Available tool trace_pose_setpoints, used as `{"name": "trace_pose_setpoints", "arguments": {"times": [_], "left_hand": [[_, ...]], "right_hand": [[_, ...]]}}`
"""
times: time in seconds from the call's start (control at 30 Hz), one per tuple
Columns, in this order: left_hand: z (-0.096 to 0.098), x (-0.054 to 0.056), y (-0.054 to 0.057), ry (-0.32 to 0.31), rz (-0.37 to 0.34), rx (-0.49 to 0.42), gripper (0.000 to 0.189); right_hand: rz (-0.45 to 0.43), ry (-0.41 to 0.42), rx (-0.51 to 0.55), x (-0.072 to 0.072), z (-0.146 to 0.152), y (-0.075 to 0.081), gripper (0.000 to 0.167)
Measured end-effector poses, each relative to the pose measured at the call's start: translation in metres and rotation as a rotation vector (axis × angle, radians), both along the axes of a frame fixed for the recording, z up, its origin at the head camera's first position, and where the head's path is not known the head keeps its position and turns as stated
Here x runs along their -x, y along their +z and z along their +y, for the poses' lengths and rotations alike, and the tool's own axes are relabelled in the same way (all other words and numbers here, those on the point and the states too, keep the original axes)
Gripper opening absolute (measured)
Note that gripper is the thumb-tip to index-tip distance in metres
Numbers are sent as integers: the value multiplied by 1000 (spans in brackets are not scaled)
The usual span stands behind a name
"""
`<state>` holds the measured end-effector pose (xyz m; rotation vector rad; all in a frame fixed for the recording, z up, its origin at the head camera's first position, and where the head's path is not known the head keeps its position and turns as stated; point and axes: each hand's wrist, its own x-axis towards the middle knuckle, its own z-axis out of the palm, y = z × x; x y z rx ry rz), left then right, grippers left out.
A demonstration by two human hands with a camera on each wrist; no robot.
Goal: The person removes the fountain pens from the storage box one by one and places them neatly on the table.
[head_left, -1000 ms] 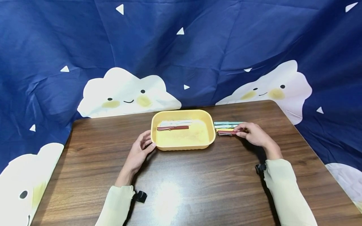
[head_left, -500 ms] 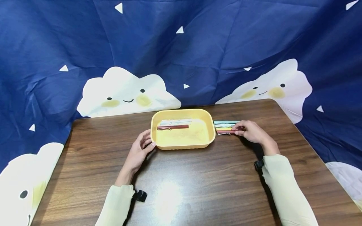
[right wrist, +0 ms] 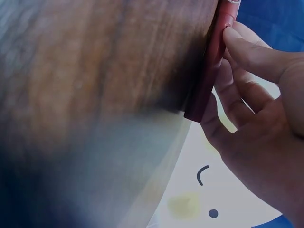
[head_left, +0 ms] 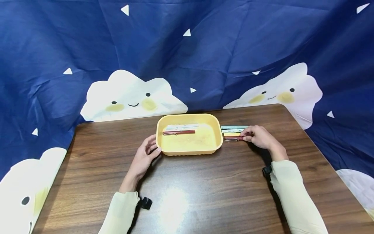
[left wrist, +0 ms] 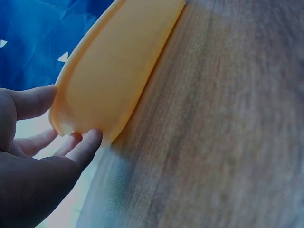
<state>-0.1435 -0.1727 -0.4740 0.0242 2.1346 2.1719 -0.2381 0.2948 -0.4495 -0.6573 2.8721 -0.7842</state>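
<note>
In the head view, my left hand (head_left: pixel 143 159) touches the left end of a yellow tray (head_left: pixel 190 152), thumb near its front corner. Its relaxed fingertips rest against the outer wall of the tray (left wrist: pixel 114 66) in the left wrist view. To the right of the tray, my right hand (head_left: pixel 261 139) pinches the right end of a dark red pen (head_left: pixel 232 138) with a wire clip. The right wrist view shows the thumb along the pen's barrel (right wrist: pixel 211 76) and the fingers behind it. A yellow pen (head_left: pixel 232 134) lies alongside, partly covered by the fingers.
Beyond the yellow pen lie a pale pen (head_left: pixel 232 131) and a teal pen (head_left: pixel 233 127), side by side. Inside the tray are another dark red pen (head_left: pixel 184 132) and several white pens (head_left: pixel 182 126). A blue cloth (head_left: pixel 204 58) with clouds hangs behind the wooden table (head_left: pixel 219 188).
My right hand has shifted slightly left with the dark red pen, whose clip end now sits a little nearer the tray. The left hand and the tray stay in place.
</note>
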Motion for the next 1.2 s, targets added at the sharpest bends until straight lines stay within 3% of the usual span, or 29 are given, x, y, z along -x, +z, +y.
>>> {"name": "trace_pose_setpoints", "arguments": {"times": [0.3, 0.77, 1.2], "left_hand": [[0, 1, -2, -2, -1, 12, 59], [0, -1, 0, 4, -3, 15, 60], [0, -1, -2, 3, -2, 19, 59]], "right_hand": [[-47, -28, 39, -1, 1, 1, 9], [-31, -61, 64, -4, -1, 5, 8], [68, -52, 149, -12, -23, 30, 20]]}}
